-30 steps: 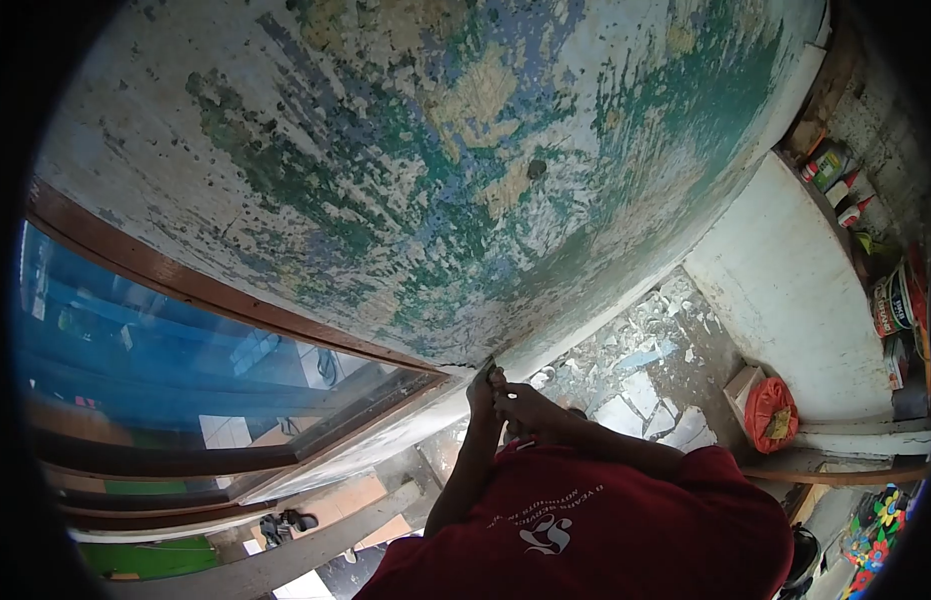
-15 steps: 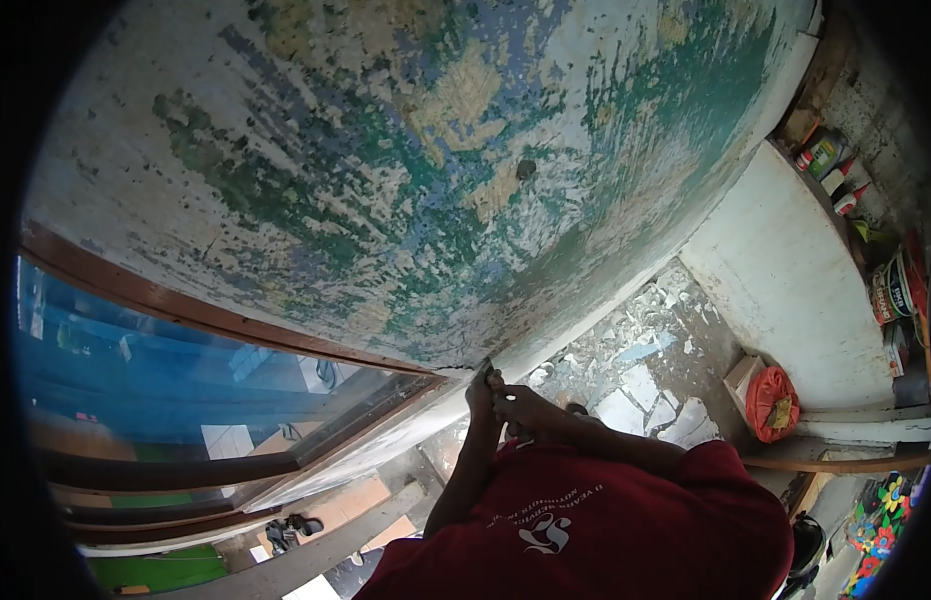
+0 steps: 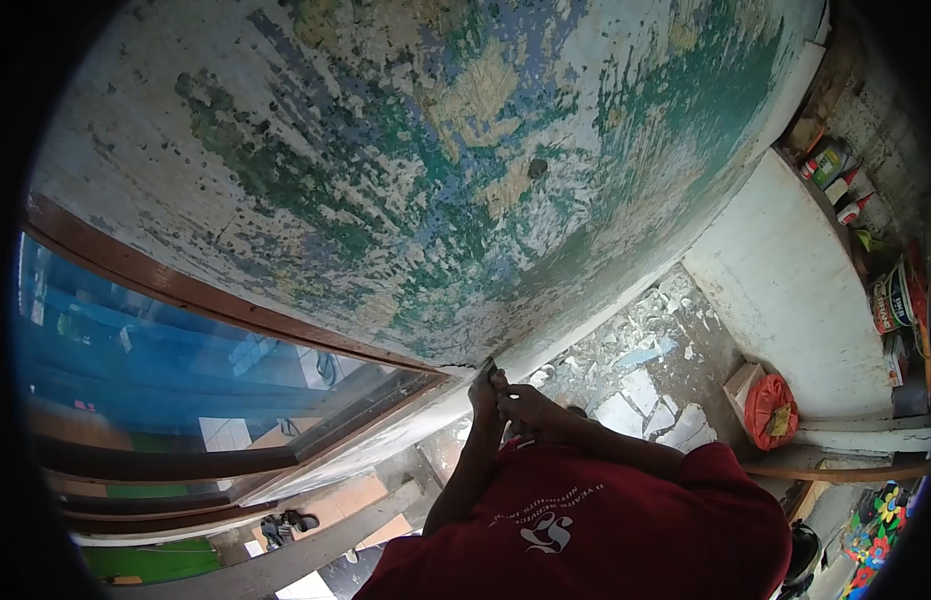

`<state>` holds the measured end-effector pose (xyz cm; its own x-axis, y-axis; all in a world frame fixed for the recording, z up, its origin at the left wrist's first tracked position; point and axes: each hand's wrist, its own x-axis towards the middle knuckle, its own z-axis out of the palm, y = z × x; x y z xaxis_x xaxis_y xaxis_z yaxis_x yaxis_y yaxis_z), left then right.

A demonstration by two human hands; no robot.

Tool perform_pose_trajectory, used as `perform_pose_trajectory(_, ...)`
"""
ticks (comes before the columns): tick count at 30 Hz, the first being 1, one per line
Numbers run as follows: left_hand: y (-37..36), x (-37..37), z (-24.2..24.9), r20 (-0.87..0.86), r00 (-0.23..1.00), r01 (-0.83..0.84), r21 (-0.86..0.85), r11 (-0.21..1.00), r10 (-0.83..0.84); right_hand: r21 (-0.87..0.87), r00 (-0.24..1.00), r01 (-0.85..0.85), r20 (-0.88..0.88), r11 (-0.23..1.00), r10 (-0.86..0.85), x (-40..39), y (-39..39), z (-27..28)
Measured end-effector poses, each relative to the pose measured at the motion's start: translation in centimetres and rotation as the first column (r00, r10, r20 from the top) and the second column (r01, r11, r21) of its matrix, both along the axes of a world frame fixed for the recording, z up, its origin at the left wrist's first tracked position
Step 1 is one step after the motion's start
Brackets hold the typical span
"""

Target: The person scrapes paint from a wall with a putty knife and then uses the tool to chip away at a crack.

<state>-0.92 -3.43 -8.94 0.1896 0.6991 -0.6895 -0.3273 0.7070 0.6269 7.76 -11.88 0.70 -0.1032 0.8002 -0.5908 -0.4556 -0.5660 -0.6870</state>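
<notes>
Low on the patchy, scraped wall (image 3: 406, 200), a small dark scraper (image 3: 490, 364) has its tip at the wall's lower edge, near the window frame's corner. My left hand (image 3: 484, 394) is closed around it, with the fingers partly hidden. Just to the right, my right hand (image 3: 524, 406) is closed too, its fingers pressed against the same tool beside the left hand. Most of the scraper is covered by the hands. White, green, blue and yellowish paint layers show on the wall.
Paint flakes and broken pieces (image 3: 646, 375) litter the floor. A red-orange bag (image 3: 772, 412) sits at the right by a white panel (image 3: 786, 290). Bottles (image 3: 829, 160) and a paint bucket (image 3: 894, 300) stand on a shelf. A brown-framed window (image 3: 186, 370) is at left.
The view has shifted slightly, so the wall appears a little lower and further right. Both hands stay together on the scraper at almost the same spot.
</notes>
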Motion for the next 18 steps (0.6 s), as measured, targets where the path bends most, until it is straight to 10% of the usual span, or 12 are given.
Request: perform_pose_trajectory(18,0.5,-0.5,-0.9,0.102,0.993,0.064,-0.002,0.998,-0.064,-0.032,1.0,-0.012,-0.01,0.999,0.012,0.4,0.3,0.8)
